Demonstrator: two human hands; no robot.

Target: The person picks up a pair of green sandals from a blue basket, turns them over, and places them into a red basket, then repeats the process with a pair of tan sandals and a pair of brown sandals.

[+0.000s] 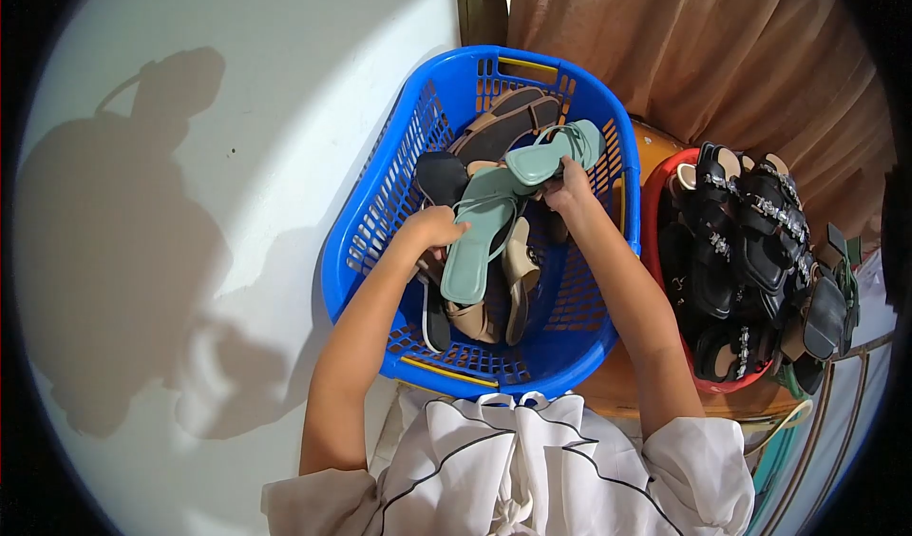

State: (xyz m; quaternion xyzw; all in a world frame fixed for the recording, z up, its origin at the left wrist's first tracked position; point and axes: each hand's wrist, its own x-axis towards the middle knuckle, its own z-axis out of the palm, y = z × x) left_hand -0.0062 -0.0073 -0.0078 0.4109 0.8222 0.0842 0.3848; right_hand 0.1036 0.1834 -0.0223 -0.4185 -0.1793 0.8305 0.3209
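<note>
Over a blue plastic basket (560, 384), my left hand (434, 230) is closed on the side of a green sandal (467, 270) with thin straps. My right hand (568, 188) grips a second green sandal (535, 163), held higher and tilted to the right. The two sandals meet or overlap near the middle. Beneath them in the basket lie brown sandals (503, 132), a black shoe (442, 177), a beige sandal (519, 260) and other footwear, partly hidden by the green pair and my hands.
To the right, a red basin (655, 194) holds several black sandals (760, 237) with shiny trim, on an orange-brown surface (608, 384). Green-strapped shoes (829, 308) lean at its right edge. A brown curtain (665, 42) hangs behind, and a white wall (285, 89) stands left.
</note>
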